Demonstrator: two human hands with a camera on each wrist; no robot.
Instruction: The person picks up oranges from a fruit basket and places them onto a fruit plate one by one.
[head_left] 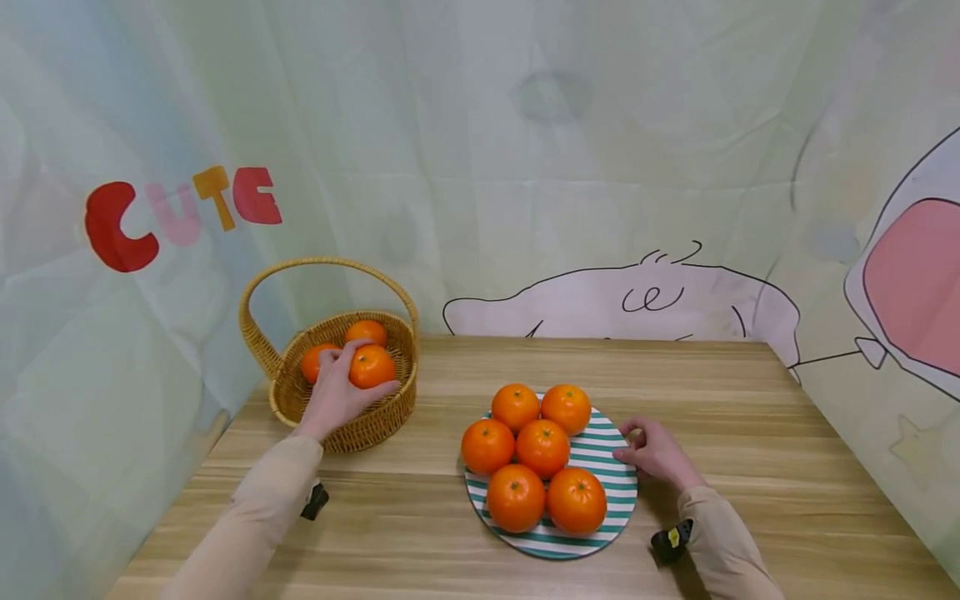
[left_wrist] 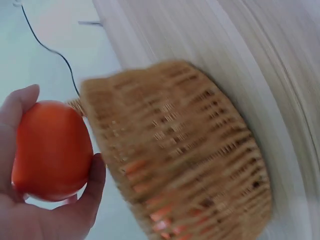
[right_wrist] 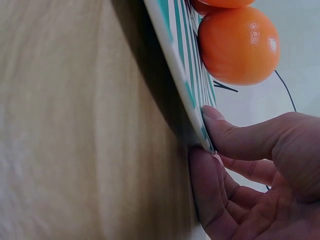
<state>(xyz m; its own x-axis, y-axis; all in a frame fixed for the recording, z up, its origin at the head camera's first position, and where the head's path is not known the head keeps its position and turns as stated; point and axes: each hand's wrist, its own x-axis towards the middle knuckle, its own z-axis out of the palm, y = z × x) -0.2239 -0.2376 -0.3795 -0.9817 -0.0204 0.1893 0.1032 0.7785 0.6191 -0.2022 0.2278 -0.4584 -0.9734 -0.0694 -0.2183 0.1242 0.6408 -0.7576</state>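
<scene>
**Left hand (head_left: 341, 396) grips an orange (head_left: 373, 367) at the mouth of the wicker basket (head_left: 375, 423)**

Its fingers and thumb curl round the fruit, spread to its width. To the basket's right, the right hand (head_left: 656, 454) pinches the rim of a striped plate (head_left: 621, 492), thumb on top, finger beneath. The held orange is round and glossy; two oranges (head_left: 366, 334) lie inside the basket. Six more oranges (head_left: 543, 448), right of the basket, sit on the plate's green and white stripes. The basket stands on a wood-grained table (head_left: 375, 533); pale printed cloth (head_left: 480, 125) hangs behind it.
</scene>
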